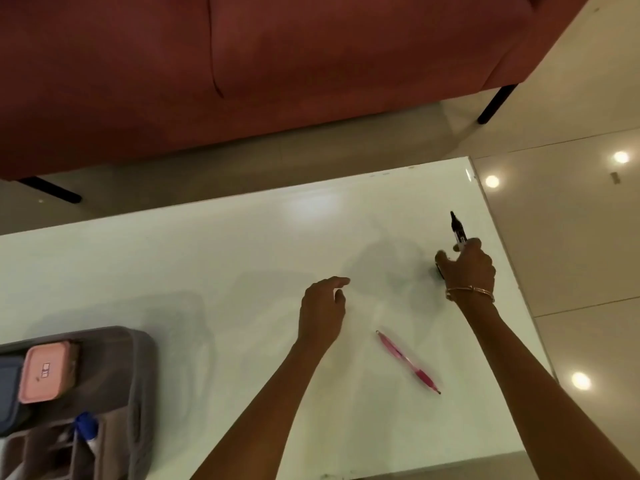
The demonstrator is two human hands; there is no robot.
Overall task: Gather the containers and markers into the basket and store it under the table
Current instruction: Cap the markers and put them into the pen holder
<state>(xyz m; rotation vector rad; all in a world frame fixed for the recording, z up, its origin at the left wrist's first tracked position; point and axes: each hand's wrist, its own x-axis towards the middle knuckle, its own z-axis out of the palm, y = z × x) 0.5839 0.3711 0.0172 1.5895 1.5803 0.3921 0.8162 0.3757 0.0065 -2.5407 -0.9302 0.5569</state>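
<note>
My right hand (467, 268) grips a black marker (458, 228) near the table's far right side, its tip pointing away from me. My left hand (322, 310) hovers over the middle of the white table (207, 258), fingers loosely curled and holding nothing. A pink pen (408, 362) lies on the table between my two forearms. The grey basket (138, 362) sits at the near left corner. Inside it are a pink container (46, 372), a dark blue container (8, 393) and a blue-capped marker (86, 426).
A dark red sofa (242, 71) on black legs stands beyond the table's far edge. Glossy tiled floor (571, 237) lies to the right of the table. The table's right edge runs close to my right arm.
</note>
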